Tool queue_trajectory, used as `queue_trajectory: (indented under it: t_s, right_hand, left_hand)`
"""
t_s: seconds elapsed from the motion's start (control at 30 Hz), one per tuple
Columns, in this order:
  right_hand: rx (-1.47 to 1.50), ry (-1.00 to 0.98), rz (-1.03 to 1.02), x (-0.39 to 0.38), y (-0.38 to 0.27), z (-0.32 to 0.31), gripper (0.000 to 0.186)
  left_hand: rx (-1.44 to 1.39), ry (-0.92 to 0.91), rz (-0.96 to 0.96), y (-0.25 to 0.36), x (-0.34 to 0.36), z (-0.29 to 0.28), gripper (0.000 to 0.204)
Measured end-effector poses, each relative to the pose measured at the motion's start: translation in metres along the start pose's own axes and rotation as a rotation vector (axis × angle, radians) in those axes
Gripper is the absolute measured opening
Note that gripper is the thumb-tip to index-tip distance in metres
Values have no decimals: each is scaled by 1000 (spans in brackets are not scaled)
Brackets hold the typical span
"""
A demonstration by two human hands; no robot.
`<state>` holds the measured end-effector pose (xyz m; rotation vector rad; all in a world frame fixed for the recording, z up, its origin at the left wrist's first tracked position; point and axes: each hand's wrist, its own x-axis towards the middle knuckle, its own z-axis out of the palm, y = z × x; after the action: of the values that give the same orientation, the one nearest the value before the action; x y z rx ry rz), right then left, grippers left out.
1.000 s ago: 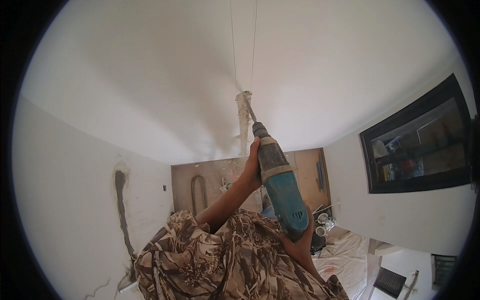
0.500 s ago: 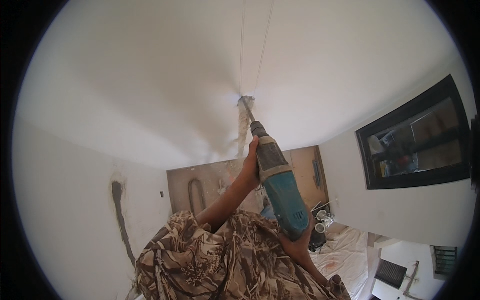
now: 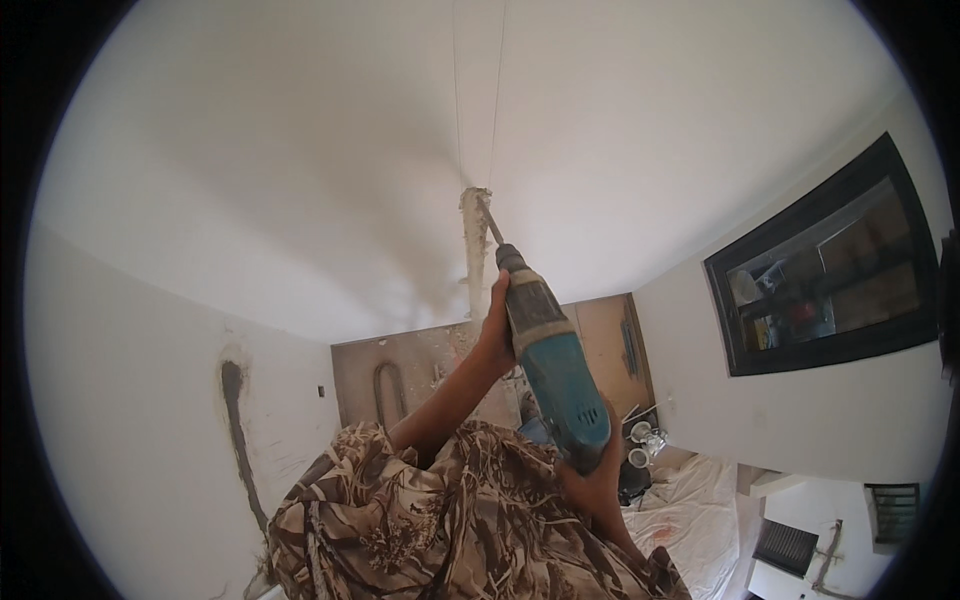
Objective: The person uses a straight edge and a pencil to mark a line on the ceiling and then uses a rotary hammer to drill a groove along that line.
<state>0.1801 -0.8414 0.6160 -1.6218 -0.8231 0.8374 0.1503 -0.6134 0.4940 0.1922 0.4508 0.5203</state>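
Observation:
A teal and dark power drill [image 3: 562,385] with a long steel bit [image 3: 492,225] points up at a rough, chipped channel [image 3: 473,250] in the white surface, its tip at the channel's upper part. My left hand [image 3: 495,340] is closed round the drill's front section, thumb along the collar. My right hand [image 3: 592,475] grips the rear of the tool, mostly behind the housing. Two thin lines run upward from the channel. Camouflage-patterned clothing [image 3: 420,520] fills the lower middle, below both forearms.
A dark-framed window [image 3: 725,290] is at right. A long dark gouge [image 3: 240,440] marks the left wall. Below are brown boards [image 3: 605,360], some silvery round objects [image 3: 642,440] and a crumpled pale sheet [image 3: 680,510]. More openings show at lower right.
The drill and channel sit slightly further left in the picture than a second ago, with small shifts in the bit's angle inside the channel. Both hands keep their grip.

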Motion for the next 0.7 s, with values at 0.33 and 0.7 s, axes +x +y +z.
queue_trajectory:
  t_s: [0.33, 0.7]
  right_hand:
    - [-269, -11, -184, -16, 28, -37, 91]
    - [-147, -50, -149, 20, 8, -39, 90]
  left_hand:
    - [59, 27, -1, -6, -11, 39, 62]
    - [10, 1, 36, 4, 16, 36, 65]
